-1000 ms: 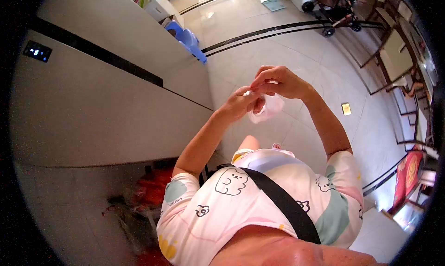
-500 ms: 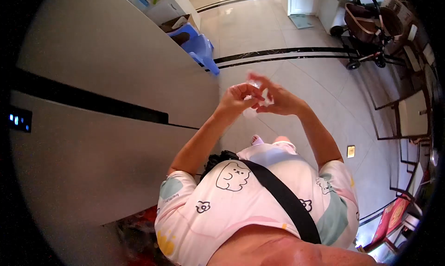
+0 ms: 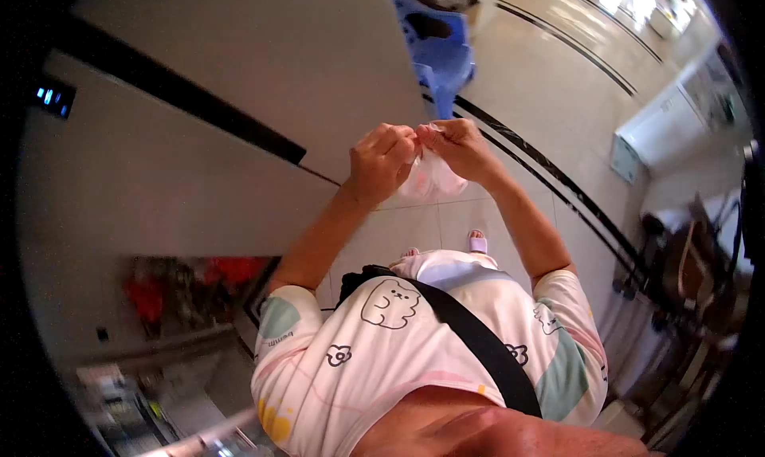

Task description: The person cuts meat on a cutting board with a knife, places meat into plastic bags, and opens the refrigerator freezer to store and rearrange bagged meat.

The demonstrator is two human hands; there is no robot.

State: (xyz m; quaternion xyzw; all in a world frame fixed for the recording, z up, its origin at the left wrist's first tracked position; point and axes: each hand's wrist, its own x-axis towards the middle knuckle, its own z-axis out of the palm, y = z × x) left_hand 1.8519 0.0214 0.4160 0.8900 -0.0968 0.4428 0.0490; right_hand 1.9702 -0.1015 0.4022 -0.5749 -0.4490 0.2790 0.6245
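A thin, see-through plastic bag [image 3: 430, 180] with a pinkish tint hangs below my fingers, in front of my body. My left hand [image 3: 382, 160] is closed, its fingertips pinching the bag's upper part. Close beside it, my right hand [image 3: 464, 148] also pinches the top of the bag, with the thumb near the left fingertips. Both hands meet at the gathered plastic. Whether anything lies inside the bag I cannot make out.
Large grey refrigerator doors [image 3: 239, 74] with a lit display [image 3: 54, 98] stand close on my left. A blue plastic stool [image 3: 446, 62] is just ahead. Farther right, a brown stroller [image 3: 693, 266] stands on the tiled floor [image 3: 558, 150].
My view has turned left, so the stool and stroller shift right. My hands, earlier blurred and looser around the plastic, now pinch it together at the top, and the bag hangs down.
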